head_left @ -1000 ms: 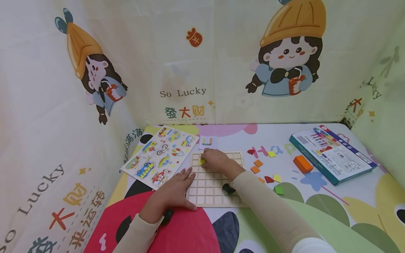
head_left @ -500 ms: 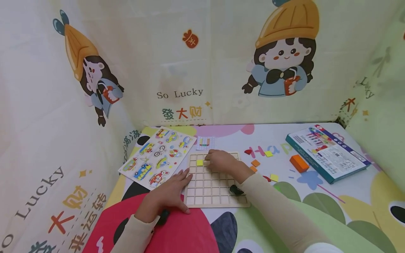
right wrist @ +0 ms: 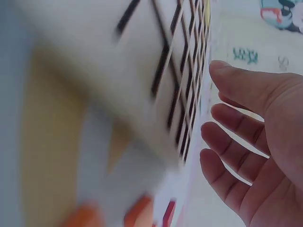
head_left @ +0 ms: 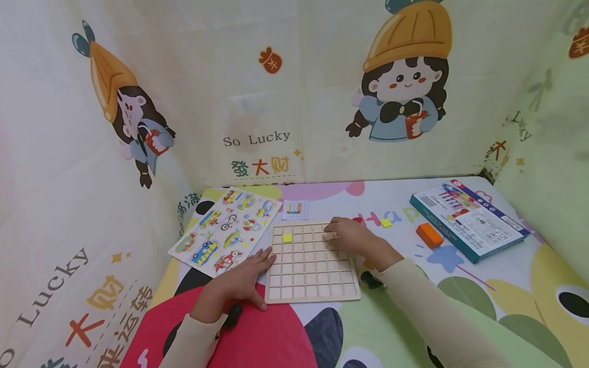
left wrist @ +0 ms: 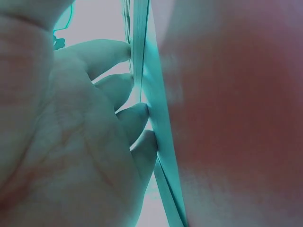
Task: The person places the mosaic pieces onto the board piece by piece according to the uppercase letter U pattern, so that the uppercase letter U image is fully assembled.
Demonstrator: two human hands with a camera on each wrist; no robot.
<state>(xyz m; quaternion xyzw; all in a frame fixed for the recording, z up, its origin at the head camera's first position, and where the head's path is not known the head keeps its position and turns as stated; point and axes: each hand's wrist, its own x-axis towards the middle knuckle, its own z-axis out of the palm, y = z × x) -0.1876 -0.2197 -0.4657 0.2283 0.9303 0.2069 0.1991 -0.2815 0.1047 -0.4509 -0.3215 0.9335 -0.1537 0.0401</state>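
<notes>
A wooden grid board point(head_left: 299, 278) lies flat, with one yellow square tile point(head_left: 287, 238) in a cell near its far left corner. My left hand point(head_left: 241, 278) rests at the board's left side, thumb toward the near corner. In the left wrist view, its fingertips point(left wrist: 142, 113) are right at the board's edge point(left wrist: 163, 127). Above the far right corner of the board is my right hand point(head_left: 356, 237). The right wrist view shows that hand point(right wrist: 270, 123) with relaxed, bent fingers and nothing in them, beside the grid point(right wrist: 156, 52).
A vehicle picture sheet point(head_left: 225, 230) lies left of the board, and a small pattern card point(head_left: 295, 210) behind it. To the right are a loose yellow tile point(head_left: 386, 223), an orange block point(head_left: 430, 235) and a flat box point(head_left: 469, 222). My right arm partly hides other coloured tiles.
My right hand has let go of the yellow tile and moved right across the board to its far right corner. The left hand has stayed at the left edge.
</notes>
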